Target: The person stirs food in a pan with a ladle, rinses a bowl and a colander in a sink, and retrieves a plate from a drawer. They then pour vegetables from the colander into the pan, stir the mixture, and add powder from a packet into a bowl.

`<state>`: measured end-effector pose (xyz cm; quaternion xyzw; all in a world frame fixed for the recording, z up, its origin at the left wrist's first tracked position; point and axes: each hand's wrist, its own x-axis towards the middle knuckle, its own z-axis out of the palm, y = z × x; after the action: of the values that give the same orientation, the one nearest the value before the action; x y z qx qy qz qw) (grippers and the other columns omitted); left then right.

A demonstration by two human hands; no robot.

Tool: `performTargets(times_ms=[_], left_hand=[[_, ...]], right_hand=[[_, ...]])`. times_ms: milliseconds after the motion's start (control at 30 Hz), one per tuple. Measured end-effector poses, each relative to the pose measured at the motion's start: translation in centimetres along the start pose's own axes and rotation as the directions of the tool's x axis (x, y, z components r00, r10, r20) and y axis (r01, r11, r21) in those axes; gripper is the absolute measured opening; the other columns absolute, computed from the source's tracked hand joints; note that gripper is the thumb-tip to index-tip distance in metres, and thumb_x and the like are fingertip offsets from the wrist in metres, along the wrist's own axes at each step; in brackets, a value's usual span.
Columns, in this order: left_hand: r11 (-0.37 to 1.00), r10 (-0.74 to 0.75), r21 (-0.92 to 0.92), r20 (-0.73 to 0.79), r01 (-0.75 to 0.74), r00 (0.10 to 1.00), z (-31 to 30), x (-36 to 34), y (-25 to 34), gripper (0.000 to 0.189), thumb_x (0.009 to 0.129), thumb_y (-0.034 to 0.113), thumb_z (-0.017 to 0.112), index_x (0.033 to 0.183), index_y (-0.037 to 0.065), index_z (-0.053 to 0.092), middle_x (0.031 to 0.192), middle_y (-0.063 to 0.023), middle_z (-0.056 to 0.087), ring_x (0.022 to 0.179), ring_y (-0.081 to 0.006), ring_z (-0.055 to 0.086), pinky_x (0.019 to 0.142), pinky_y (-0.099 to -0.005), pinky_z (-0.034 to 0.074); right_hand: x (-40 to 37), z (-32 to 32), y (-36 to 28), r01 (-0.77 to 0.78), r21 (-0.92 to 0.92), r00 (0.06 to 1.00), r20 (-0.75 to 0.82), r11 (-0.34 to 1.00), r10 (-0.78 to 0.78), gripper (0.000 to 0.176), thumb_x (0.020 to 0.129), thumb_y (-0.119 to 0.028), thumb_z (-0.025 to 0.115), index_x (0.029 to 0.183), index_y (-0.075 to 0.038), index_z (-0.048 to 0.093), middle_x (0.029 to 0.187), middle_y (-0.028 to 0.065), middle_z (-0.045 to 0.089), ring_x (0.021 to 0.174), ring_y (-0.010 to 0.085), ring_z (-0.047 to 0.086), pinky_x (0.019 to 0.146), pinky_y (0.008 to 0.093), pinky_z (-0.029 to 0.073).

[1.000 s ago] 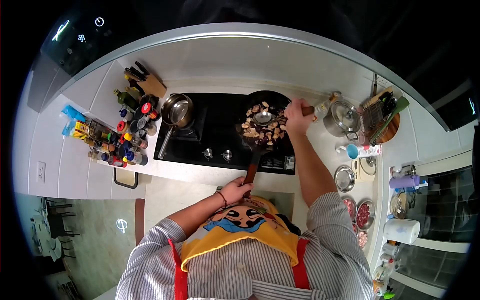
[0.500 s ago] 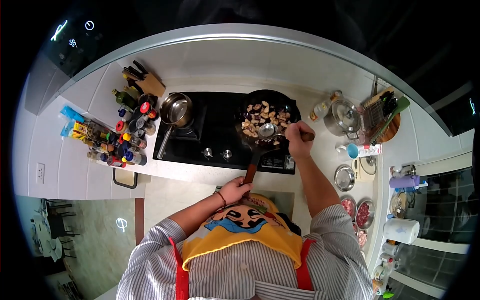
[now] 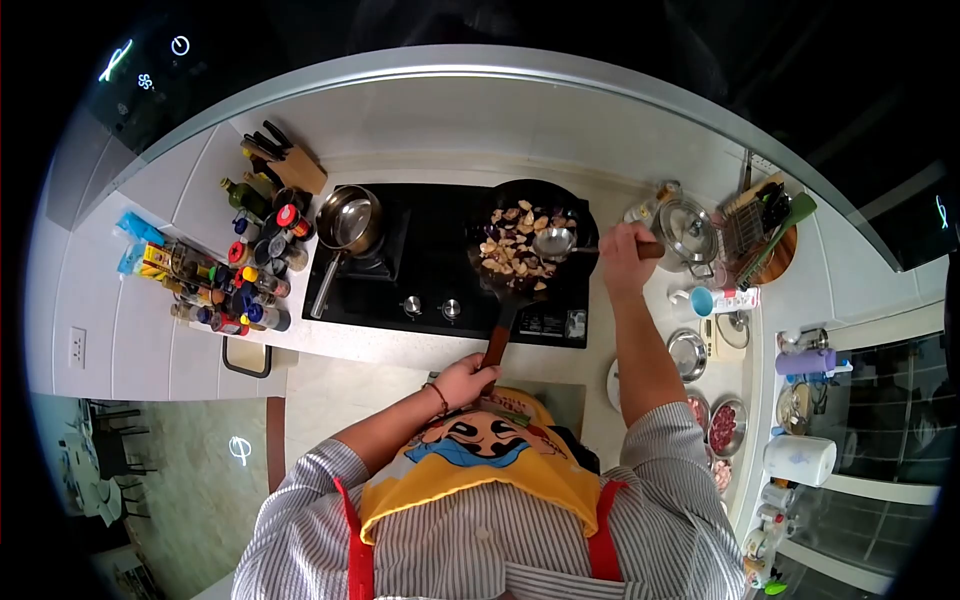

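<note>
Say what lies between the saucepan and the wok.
Head view: only bare black hob between the saucepan and the wok; its two knobs sit nearer the front edge.

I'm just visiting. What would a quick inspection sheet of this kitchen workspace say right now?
Surface: white counter with black hob.
Job's things: pan on the hob's right side, holding food pieces; ladle resting inside it.
Clutter: saucepan, knife block, spice bottles at left; lidded pot, meat bowls at right.
Hands: left hand grips the pan handle; right hand grips the ladle.
Cables: nothing seen.
Surroundings: tiled wall behind; chairs far lower left.
</note>
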<state>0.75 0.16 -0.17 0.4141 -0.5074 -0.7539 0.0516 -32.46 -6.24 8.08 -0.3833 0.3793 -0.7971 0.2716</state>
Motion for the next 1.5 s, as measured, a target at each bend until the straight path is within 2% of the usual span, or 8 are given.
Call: performTargets(times_ms=[100, 333, 433, 600, 700, 833, 1067, 1500], left_hand=[[0.998, -0.031, 0.054, -0.023, 0.032, 0.999, 0.2, -0.2, 0.1, 0.029, 0.104, 0.027, 0.060, 0.119, 0.002, 0.060, 0.083, -0.0014, 0.058, 0.075, -0.0117, 0.061, 0.075, -0.0310, 0.058], [0.993, -0.072, 0.089, -0.040, 0.076, 0.997, 0.4, -0.9, 1.0, 0.033, 0.104, 0.031, 0.059, 0.122, 0.004, 0.060, 0.083, -0.0027, 0.064, 0.075, -0.0127, 0.065, 0.070, -0.0283, 0.055], [0.993, -0.073, 0.095, -0.034, 0.075, 0.997, 0.3, -0.7, 1.2, 0.034, 0.104, 0.033, 0.059, 0.122, 0.005, 0.060, 0.083, -0.0030, 0.065, 0.075, -0.0134, 0.066, 0.067, -0.0280, 0.055], [0.988, -0.069, 0.138, -0.060, 0.077, 0.996, 0.4, -1.4, 2.2, 0.033, 0.103, 0.035, 0.060, 0.112, 0.003, 0.060, 0.081, -0.0054, 0.067, 0.073, -0.0143, 0.070, 0.062, -0.0282, 0.055], [0.991, -0.025, 0.130, -0.054, 0.032, 0.998, 0.4, -1.1, 1.6, 0.034, 0.103, 0.035, 0.060, 0.113, 0.003, 0.060, 0.082, -0.0063, 0.068, 0.074, -0.0147, 0.071, 0.062, -0.0286, 0.055], [0.989, -0.065, 0.129, -0.049, 0.071, 0.997, 0.3, -1.4, 1.8, 0.034, 0.103, 0.035, 0.060, 0.116, 0.003, 0.060, 0.083, -0.0048, 0.067, 0.076, -0.0140, 0.069, 0.066, -0.0286, 0.055], [0.991, -0.040, 0.128, -0.044, 0.045, 0.998, 0.2, -1.0, 1.4, 0.036, 0.103, 0.036, 0.060, 0.114, 0.002, 0.060, 0.083, -0.0060, 0.068, 0.075, -0.0144, 0.071, 0.065, -0.0284, 0.056], [0.970, -0.035, 0.236, -0.089, 0.056, 0.995, 0.7, -1.2, 2.0, 0.033, 0.104, 0.032, 0.059, 0.118, 0.003, 0.061, 0.084, -0.0056, 0.067, 0.074, -0.0145, 0.067, 0.068, -0.0294, 0.055]], right_hand=[[1.9, -0.2, 2.1, -0.018, 0.096, 0.997, -0.071, 0.995, 0.025, 0.029, 0.098, -0.011, 0.064, 0.072, -0.003, 0.054, 0.063, 0.0007, 0.052, 0.056, 0.0097, 0.047, 0.053, 0.0276, 0.037], [3.1, 0.0, 2.7, -0.020, -0.143, 0.996, -0.088, 0.990, 0.007, 0.029, 0.099, -0.006, 0.060, 0.072, -0.007, 0.047, 0.064, -0.0003, 0.045, 0.053, 0.0102, 0.041, 0.050, 0.0298, 0.036], [4.0, -0.1, 3.0, 0.070, 0.054, 0.997, -0.049, 0.996, -0.067, 0.027, 0.098, -0.007, 0.061, 0.074, -0.005, 0.050, 0.064, 0.0010, 0.048, 0.054, 0.0110, 0.044, 0.050, 0.0292, 0.037], [4.1, -0.3, 7.1, 0.051, -0.202, 0.998, -0.038, 0.978, -0.059, 0.026, 0.099, -0.007, 0.063, 0.075, -0.003, 0.054, 0.066, 0.0026, 0.053, 0.056, 0.0114, 0.047, 0.051, 0.0293, 0.039], [4.2, 0.8, 6.4, 0.121, 0.021, 0.993, -0.018, 0.992, -0.121, 0.027, 0.100, -0.008, 0.063, 0.075, -0.002, 0.054, 0.065, 0.0024, 0.052, 0.056, 0.0112, 0.046, 0.051, 0.0300, 0.039], [2.8, 1.7, 9.5, 0.046, -0.068, 0.999, -0.007, 0.997, -0.046, 0.024, 0.099, -0.009, 0.064, 0.078, -0.004, 0.054, 0.064, 0.0012, 0.048, 0.055, 0.0113, 0.043, 0.051, 0.0313, 0.038], [3.4, 5.1, 5.7, 0.052, 0.144, 0.998, -0.035, 0.988, -0.047, 0.027, 0.101, -0.008, 0.059, 0.075, -0.007, 0.051, 0.060, -0.0002, 0.044, 0.052, 0.0110, 0.040, 0.050, 0.0309, 0.036], [1.7, 4.2, 7.1, -0.001, 0.068, 0.996, 0.094, 0.998, -0.005, 0.024, 0.101, -0.004, 0.058, 0.079, -0.009, 0.050, 0.061, -0.0020, 0.041, 0.052, 0.0103, 0.038, 0.049, 0.0306, 0.033]])
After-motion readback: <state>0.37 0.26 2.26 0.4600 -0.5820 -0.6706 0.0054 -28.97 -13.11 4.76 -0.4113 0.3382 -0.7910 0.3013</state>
